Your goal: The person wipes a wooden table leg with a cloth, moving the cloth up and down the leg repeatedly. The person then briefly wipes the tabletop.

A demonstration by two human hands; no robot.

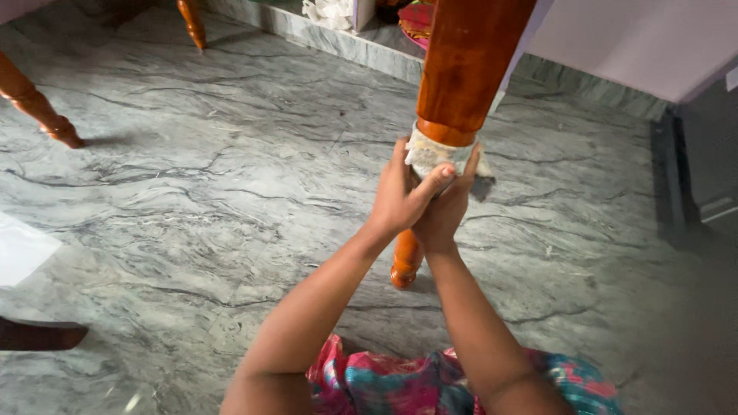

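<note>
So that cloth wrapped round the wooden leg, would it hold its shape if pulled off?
Probably not: the cloth looks thin and crumpled, so likely floppy and light. Both hands press it against the leg, suggesting it would slip loose otherwise.

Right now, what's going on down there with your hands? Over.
Both hands, left hand and right hand, clasped around a whitish cloth on the wooden leg. Fingers closed on cloth. Marble floor around; nothing in the way.

Your left hand and right hand meet around the furniture leg straight ahead of you, pressing a cloth against it. Two more legs stand on the floor far to your left.
</note>
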